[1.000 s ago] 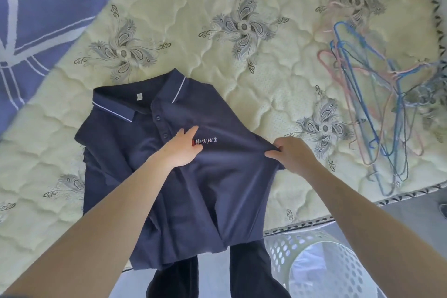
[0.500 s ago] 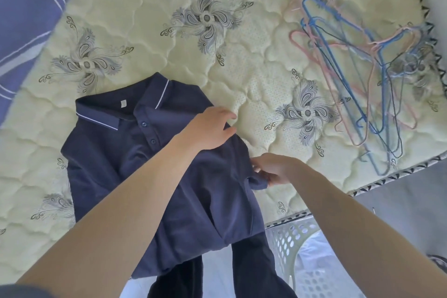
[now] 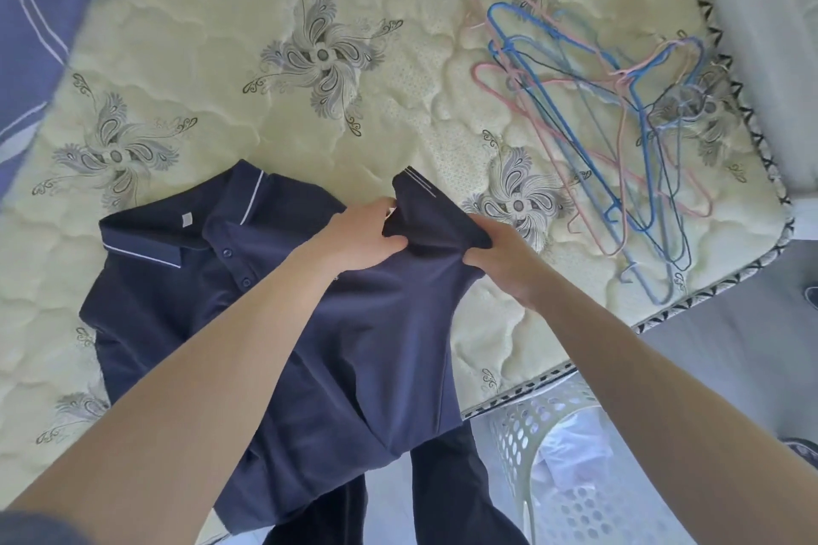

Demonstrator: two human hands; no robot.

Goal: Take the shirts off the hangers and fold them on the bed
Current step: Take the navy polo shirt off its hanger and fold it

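Observation:
A navy polo shirt (image 3: 186, 279) with a white-striped collar lies face up on the cream quilted mattress (image 3: 221, 71), its hem hanging over the near edge. My left hand (image 3: 360, 235) grips the shirt at its right shoulder. My right hand (image 3: 502, 254) holds the right sleeve (image 3: 431, 215), which stands lifted off the bed with its striped cuff pointing away from me. A heap of bare blue and pink wire hangers (image 3: 619, 137) lies on the mattress to the right, apart from the shirt.
A purple striped blanket (image 3: 31, 13) covers the far left of the bed. A white perforated laundry basket (image 3: 557, 456) with pale cloth inside stands on the floor by the bed's near right edge. Dark trouser legs show below the shirt hem.
Both hands came together on the shirt's right sleeve. The sleeve, which lay flat at the side, is now pulled up and out between them.

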